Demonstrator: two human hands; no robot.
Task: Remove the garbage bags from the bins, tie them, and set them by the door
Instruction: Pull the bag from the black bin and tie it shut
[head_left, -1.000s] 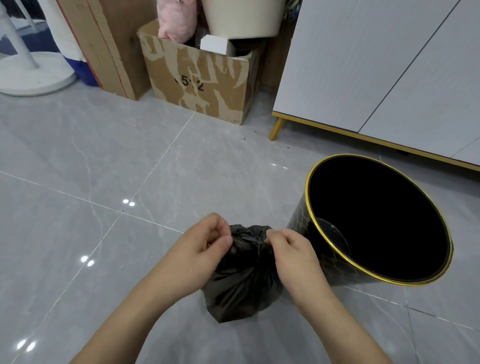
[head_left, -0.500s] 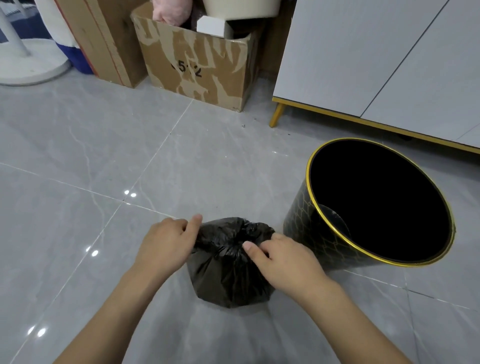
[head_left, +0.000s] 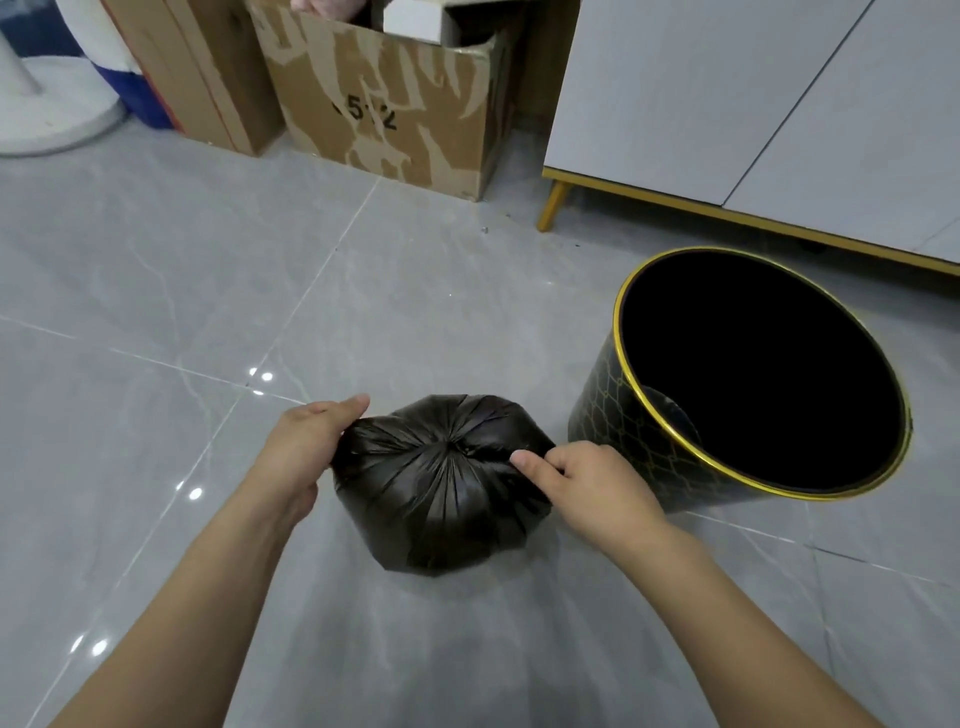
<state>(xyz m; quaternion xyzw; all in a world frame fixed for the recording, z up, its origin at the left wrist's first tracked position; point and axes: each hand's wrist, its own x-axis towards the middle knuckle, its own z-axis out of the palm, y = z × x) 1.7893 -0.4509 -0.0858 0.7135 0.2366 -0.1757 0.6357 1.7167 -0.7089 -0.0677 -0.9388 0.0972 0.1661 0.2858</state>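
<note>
1. On the floor tiles (head_left: 182, 270), seen from the head camera, a black garbage bag (head_left: 441, 483) sits just beside the empty bin (head_left: 613, 436), its top gathered into a pucker.
2. Left hand (head_left: 306, 447) and right hand (head_left: 587, 478) each pinch the bag's plastic at opposite sides.
3. Removal looks done; the tying seems underway, not clearly finished.
4. Carrying it to the door remains; no door shows.

garbage bag (head_left: 441, 483) now cinched shut with pleats radiating from centre, left hand (head_left: 306, 447) and right hand (head_left: 587, 480) pulled farther apart to its sides
</note>
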